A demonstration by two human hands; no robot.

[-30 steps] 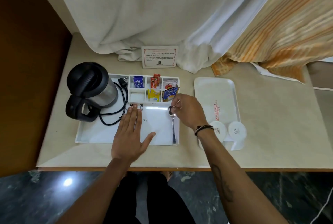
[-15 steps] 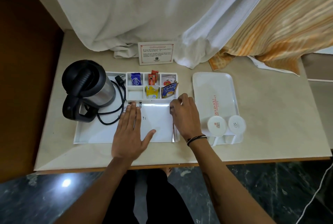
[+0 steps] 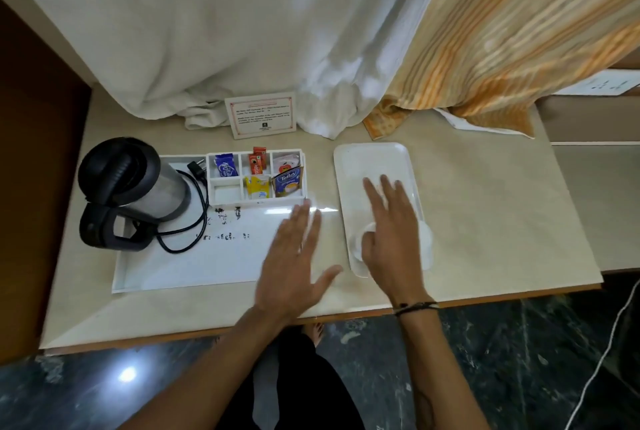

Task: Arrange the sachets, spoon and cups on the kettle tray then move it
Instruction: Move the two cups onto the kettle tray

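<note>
The white kettle tray lies on the counter with a black and steel kettle at its left. Sachets stand in its divider box: a blue one, red ones, a yellow one and a Tetley one. My left hand hovers flat and open over the tray's right edge, hiding the spoon. My right hand is spread over two white cups on a second white tray. The cups are blurred and mostly hidden.
A white card sign stands behind the divider box. White cloth and a striped orange curtain hang over the counter's back. The kettle cord loops on the tray. The counter's front edge is under my wrists.
My right hand left the kettle tray's right edge and moved right, over the cups on the second tray. My left hand slid right across the kettle tray. The camera view shifted right.
</note>
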